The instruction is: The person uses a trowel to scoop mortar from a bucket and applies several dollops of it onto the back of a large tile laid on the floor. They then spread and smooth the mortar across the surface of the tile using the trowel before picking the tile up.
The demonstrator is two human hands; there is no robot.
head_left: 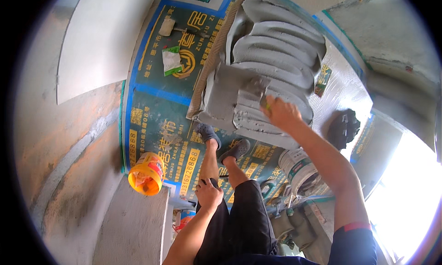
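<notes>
Grey mortar [276, 48] lies in thick ridges over a large slab [201, 92], with a smoother patch at its near left. My right hand [282, 113] is closed round the handle of a trowel [251, 95], whose blade rests on the mortar near the slab's close side. Part of the handle shows green-yellow between my fingers. My left hand [209, 194] rests on my left knee, holding nothing, its fingers slightly apart and bent over the knee.
Printed green floor sheeting [159, 104] lies underfoot. A yellow bucket [146, 174] stands left, a white bucket [299, 170] right. A dark lumpy object [344, 129] sits right of the slab. A mallet [167, 27] and a green-white packet [171, 61] lie far left. A white panel [103, 39] leans at the wall.
</notes>
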